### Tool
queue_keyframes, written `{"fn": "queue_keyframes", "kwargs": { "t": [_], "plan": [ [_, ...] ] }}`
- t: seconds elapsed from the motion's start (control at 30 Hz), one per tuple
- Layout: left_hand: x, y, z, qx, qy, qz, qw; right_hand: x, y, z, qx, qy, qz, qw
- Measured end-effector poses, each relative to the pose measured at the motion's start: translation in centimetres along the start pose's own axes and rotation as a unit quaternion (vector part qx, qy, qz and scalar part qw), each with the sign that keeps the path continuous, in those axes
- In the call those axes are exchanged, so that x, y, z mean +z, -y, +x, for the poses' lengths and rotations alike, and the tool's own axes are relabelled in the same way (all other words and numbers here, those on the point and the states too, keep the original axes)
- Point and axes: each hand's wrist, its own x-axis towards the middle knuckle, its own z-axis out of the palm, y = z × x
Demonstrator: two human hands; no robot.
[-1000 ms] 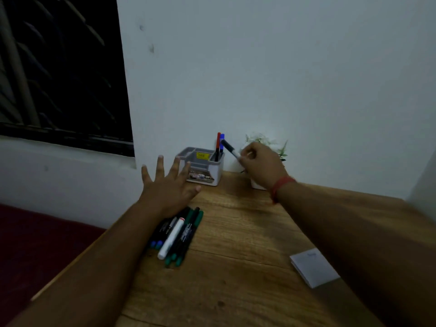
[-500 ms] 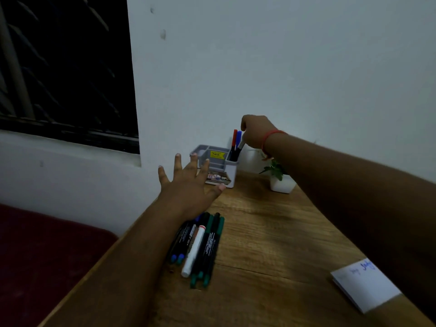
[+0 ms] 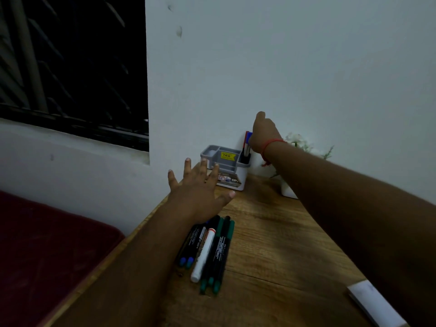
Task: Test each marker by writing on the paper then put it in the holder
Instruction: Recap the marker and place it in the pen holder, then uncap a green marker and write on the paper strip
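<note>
From the head view, your right hand point(image 3: 263, 133) reaches to the far end of the wooden desk point(image 3: 271, 251), arm stretched long, wrist bent so the knuckles point down over the grey-and-white holder point(image 3: 232, 168). It sits directly above the holder's tall right-hand compartment, where a red marker point(image 3: 247, 135) and a blue marker point(image 3: 249, 138) stand upright against the wall. That placement suits dropping a tested marker in with the others. The fingers are turned away from you and partly hidden behind the markers, so I cannot tell whether they still pinch a marker or have let go.

Your left hand point(image 3: 200, 190) hovers with fingers spread and straight, holding nothing, palm down just nearer than the holder and above the far ends of the untested pile. It seems ready either to steady the holder or to pick the next pen.

That pile lies on the desk beneath your left wrist: a white marker point(image 3: 204, 253) in the middle, two blue-capped markers point(image 3: 186, 260) to its left, green markers point(image 3: 218, 256) to its right, all side by side and pointing near to far. The paper pad point(image 3: 372, 303) lies at the near right corner, well apart from the pile, partly under your right forearm. A small potted plant point(image 3: 299, 147) stands right of the holder, behind your arm.
</note>
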Motion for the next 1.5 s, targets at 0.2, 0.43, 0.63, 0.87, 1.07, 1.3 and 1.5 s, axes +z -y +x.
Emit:
{"fn": "queue_keyframes", "kwargs": {
  "t": [0.2,0.43,0.63,0.87,1.07,1.3,1.5],
  "plan": [
    [0.0,0.2,0.0,0.001,0.027,-0.002,1.0,-3.1,-1.0,-3.2,-0.131,-0.071,-0.005,0.989],
    [-0.9,-0.5,-0.7,0.1,0.027,-0.09,0.991,-6.2,-4.4,-16.3,-0.23,-0.033,0.047,0.972],
    [-0.6,-0.7,-1.5,0.176,-0.016,-0.191,0.965,-6.7,-9.8,-23.5,-0.171,0.054,0.045,0.983],
    [-0.2,-1.7,-2.0,0.178,-0.002,-0.106,0.978,-9.6,-13.7,-25.9,-0.148,0.049,0.056,0.986],
    [-0.4,-4.1,-1.8,0.161,0.0,0.034,0.986,-9.5,-14.7,-26.1,-0.123,0.06,0.112,0.984],
    [-1.2,-7.4,-1.3,0.106,-0.014,-0.028,0.994,-9.4,-14.8,-26.3,-0.124,0.119,0.108,0.979],
    [-2.3,-14.6,-1.5,0.116,-0.13,-0.198,0.965,-9.2,-15.4,-25.9,-0.059,0.096,0.204,0.972]
  ]
}}
